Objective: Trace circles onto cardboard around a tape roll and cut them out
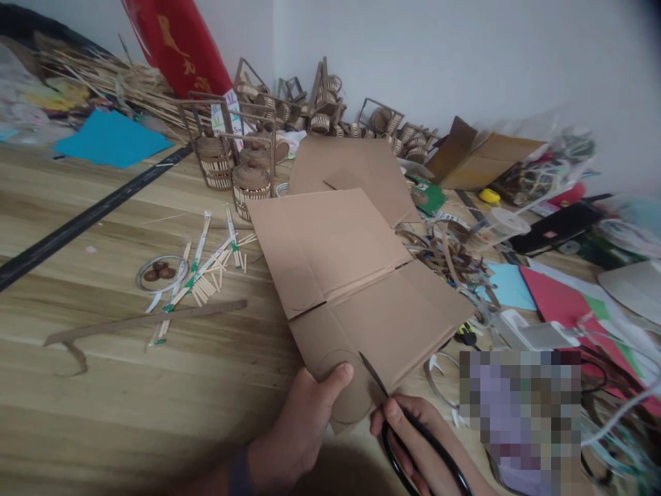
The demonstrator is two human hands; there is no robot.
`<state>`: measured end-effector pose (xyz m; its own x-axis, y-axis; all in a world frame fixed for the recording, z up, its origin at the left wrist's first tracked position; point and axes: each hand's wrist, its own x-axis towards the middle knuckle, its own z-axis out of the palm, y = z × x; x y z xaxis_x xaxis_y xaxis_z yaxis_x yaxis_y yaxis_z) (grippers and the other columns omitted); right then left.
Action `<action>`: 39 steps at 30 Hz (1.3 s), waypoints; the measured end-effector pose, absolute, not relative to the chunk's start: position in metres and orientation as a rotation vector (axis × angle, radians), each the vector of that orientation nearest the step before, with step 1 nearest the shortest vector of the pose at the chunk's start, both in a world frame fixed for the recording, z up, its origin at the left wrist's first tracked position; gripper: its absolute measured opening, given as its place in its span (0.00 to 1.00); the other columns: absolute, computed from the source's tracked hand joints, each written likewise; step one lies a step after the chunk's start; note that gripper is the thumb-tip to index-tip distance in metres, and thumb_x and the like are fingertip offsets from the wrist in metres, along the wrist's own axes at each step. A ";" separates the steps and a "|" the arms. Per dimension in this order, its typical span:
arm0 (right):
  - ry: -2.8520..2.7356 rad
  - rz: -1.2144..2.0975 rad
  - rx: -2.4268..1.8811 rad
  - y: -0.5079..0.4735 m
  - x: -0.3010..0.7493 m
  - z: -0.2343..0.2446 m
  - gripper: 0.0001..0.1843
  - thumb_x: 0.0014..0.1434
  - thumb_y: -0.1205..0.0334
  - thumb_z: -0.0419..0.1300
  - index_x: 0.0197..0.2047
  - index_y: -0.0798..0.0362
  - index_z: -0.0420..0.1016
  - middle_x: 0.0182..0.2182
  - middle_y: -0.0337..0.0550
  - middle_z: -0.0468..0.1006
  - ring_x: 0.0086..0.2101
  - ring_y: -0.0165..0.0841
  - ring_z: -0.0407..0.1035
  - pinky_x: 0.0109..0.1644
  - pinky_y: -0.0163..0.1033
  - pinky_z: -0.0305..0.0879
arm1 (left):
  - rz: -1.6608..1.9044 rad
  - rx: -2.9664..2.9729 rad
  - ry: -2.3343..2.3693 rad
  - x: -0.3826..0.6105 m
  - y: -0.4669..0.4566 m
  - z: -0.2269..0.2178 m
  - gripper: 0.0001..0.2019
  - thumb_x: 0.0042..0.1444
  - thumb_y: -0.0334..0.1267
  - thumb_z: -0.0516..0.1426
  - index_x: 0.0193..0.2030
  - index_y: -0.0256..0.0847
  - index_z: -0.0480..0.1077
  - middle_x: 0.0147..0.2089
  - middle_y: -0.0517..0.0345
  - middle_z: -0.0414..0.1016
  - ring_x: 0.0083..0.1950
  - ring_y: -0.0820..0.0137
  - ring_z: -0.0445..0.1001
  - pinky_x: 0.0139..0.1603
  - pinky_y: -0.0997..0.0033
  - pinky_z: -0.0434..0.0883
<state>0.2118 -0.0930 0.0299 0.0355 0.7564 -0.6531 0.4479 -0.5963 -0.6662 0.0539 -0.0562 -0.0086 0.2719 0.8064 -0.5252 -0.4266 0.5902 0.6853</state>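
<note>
A flattened piece of brown cardboard (356, 248) with fold lines and slots tilts up from the table in front of me. My left hand (299, 424) grips its near corner, thumb on top beside a drawn circle; the fingers beneath are hidden. Black-handled scissors (434, 441) sit in my right hand (421, 437), which is closed round the handles. Their dark blade lies over the cardboard at the right side of the circle. A second, fainter circle is drawn further up the left edge. Behind, another cardboard sheet (345, 158) lies on the table.
Small lidded bamboo baskets (251, 182) with frames stand at the back left. Thin wooden sticks (206, 282), a tape ring with brown balls (162, 272) and a brown strip (149, 319) lie left. Curled strips (454, 251), coloured paper (555, 296) and cables crowd the right.
</note>
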 end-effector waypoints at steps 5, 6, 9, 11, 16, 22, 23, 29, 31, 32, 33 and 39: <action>-1.250 1.595 -2.043 -0.093 0.212 0.024 0.52 0.39 0.08 0.43 0.30 0.54 0.72 0.13 0.28 0.57 0.13 0.22 0.49 0.15 0.29 0.46 | 0.881 0.472 0.990 0.054 -0.057 -0.010 0.27 0.45 0.54 0.68 0.45 0.35 0.76 0.48 0.41 0.84 0.49 0.50 0.80 0.48 0.59 0.75; -1.257 1.598 -2.042 -0.092 0.213 0.023 0.52 0.39 0.08 0.44 0.30 0.53 0.72 0.12 0.28 0.57 0.12 0.22 0.49 0.15 0.30 0.46 | 0.869 0.467 0.997 0.054 -0.057 -0.010 0.27 0.45 0.55 0.68 0.44 0.35 0.76 0.48 0.40 0.84 0.48 0.50 0.80 0.47 0.58 0.75; -1.247 1.594 -2.048 -0.093 0.214 0.022 0.53 0.38 0.08 0.44 0.33 0.54 0.72 0.14 0.29 0.59 0.13 0.22 0.50 0.16 0.31 0.48 | 0.855 0.459 0.992 0.053 -0.057 -0.009 0.26 0.45 0.55 0.68 0.43 0.36 0.76 0.48 0.40 0.84 0.47 0.50 0.80 0.47 0.58 0.75; -1.224 1.606 -2.006 -0.094 0.215 0.024 0.54 0.40 0.09 0.45 0.36 0.55 0.73 0.16 0.30 0.62 0.14 0.23 0.52 0.18 0.32 0.50 | 0.871 0.469 0.978 0.052 -0.057 -0.008 0.27 0.46 0.54 0.67 0.46 0.36 0.75 0.50 0.41 0.83 0.50 0.50 0.80 0.51 0.57 0.75; -1.067 1.718 -1.816 -0.100 0.218 0.030 0.40 0.51 0.17 0.53 0.33 0.51 0.70 0.24 0.37 0.70 0.23 0.29 0.62 0.28 0.35 0.60 | 0.888 0.471 0.980 0.053 -0.057 -0.008 0.29 0.46 0.55 0.68 0.50 0.37 0.75 0.53 0.41 0.82 0.54 0.50 0.78 0.55 0.57 0.73; -1.081 1.768 -1.749 -0.098 0.221 0.028 0.38 0.54 0.19 0.53 0.28 0.50 0.70 0.22 0.38 0.72 0.24 0.31 0.64 0.30 0.37 0.63 | 0.886 0.437 0.971 0.054 -0.057 -0.009 0.29 0.43 0.56 0.69 0.46 0.37 0.76 0.50 0.43 0.84 0.52 0.50 0.80 0.52 0.58 0.74; -1.065 1.771 -1.750 -0.098 0.222 0.027 0.38 0.54 0.20 0.53 0.29 0.51 0.71 0.22 0.37 0.72 0.23 0.30 0.64 0.30 0.36 0.63 | 0.882 0.436 0.978 0.054 -0.057 -0.008 0.29 0.43 0.56 0.69 0.45 0.37 0.76 0.50 0.43 0.84 0.52 0.50 0.80 0.52 0.58 0.74; -1.033 1.806 -1.741 -0.093 0.223 0.027 0.40 0.56 0.21 0.52 0.34 0.53 0.76 0.21 0.37 0.71 0.20 0.29 0.62 0.25 0.35 0.60 | 0.886 0.420 0.983 0.054 -0.056 -0.004 0.31 0.41 0.56 0.70 0.47 0.36 0.76 0.50 0.43 0.84 0.52 0.50 0.80 0.53 0.58 0.74; -1.096 1.760 -1.824 -0.092 0.220 0.030 0.45 0.50 0.16 0.50 0.34 0.54 0.77 0.18 0.36 0.68 0.18 0.28 0.60 0.23 0.34 0.58 | 0.887 0.409 0.978 0.055 -0.057 -0.005 0.31 0.41 0.56 0.70 0.48 0.37 0.75 0.50 0.43 0.84 0.52 0.50 0.80 0.53 0.58 0.75; -1.114 1.740 -1.873 -0.092 0.219 0.031 0.47 0.47 0.13 0.49 0.33 0.54 0.76 0.18 0.35 0.66 0.17 0.27 0.58 0.22 0.33 0.57 | 0.880 0.411 0.978 0.055 -0.057 -0.005 0.31 0.42 0.56 0.69 0.48 0.37 0.75 0.50 0.43 0.84 0.52 0.50 0.80 0.53 0.58 0.75; -1.121 1.723 -1.918 -0.092 0.218 0.032 0.49 0.45 0.12 0.48 0.33 0.54 0.76 0.17 0.34 0.65 0.17 0.26 0.57 0.21 0.32 0.55 | 0.869 0.415 0.983 0.055 -0.058 -0.006 0.31 0.42 0.56 0.69 0.48 0.36 0.75 0.50 0.42 0.84 0.52 0.49 0.80 0.52 0.58 0.75; -1.165 1.670 -2.001 -0.092 0.215 0.028 0.50 0.44 0.10 0.45 0.32 0.54 0.73 0.15 0.30 0.60 0.15 0.23 0.52 0.18 0.31 0.50 | 0.866 0.430 0.973 0.054 -0.058 -0.008 0.29 0.43 0.56 0.68 0.46 0.37 0.75 0.48 0.41 0.84 0.52 0.48 0.80 0.53 0.57 0.75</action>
<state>0.2148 -0.0915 0.0281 0.0033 0.7257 -0.6880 0.3946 -0.6331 -0.6659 0.0544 -0.0575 -0.0078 0.2766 0.7973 -0.5365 -0.4406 0.6013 0.6665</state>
